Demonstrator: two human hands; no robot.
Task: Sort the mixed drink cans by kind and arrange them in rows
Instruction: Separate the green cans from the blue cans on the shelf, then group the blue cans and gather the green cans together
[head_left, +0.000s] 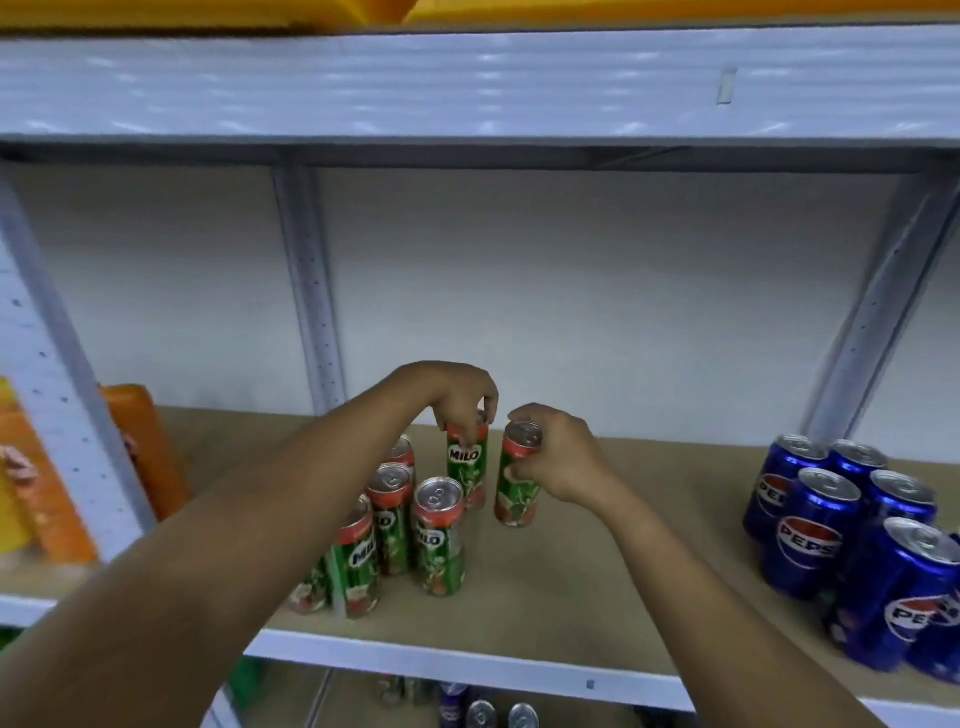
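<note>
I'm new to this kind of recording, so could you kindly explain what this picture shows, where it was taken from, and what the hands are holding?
There is no machine here: a person wears a wide-angle camera on the head, so the single picture looks forward and down along both bare arms into a shelf. The left hand grips the top of one Milo can from above; the right hand grips a second Milo can by its upper side. Both cans are upright, close to each other but apart. Nearer the camera, to the left, stand more Milo cans in a cluster. At the right of the shelf stand blue Pepsi cans, grouped together. Orange packs show blurred at the far left.
</note>
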